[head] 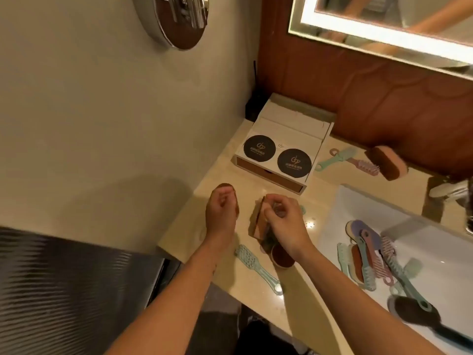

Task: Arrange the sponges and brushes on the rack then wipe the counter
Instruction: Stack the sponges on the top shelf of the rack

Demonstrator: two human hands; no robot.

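Sponge (257,222), tan with a dark face, seemingly pinched upright by right hand (284,219).

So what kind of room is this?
Most likely a bathroom, perhaps a hotel's: a white sink set in a stone counter, with a lit mirror on the wall above.
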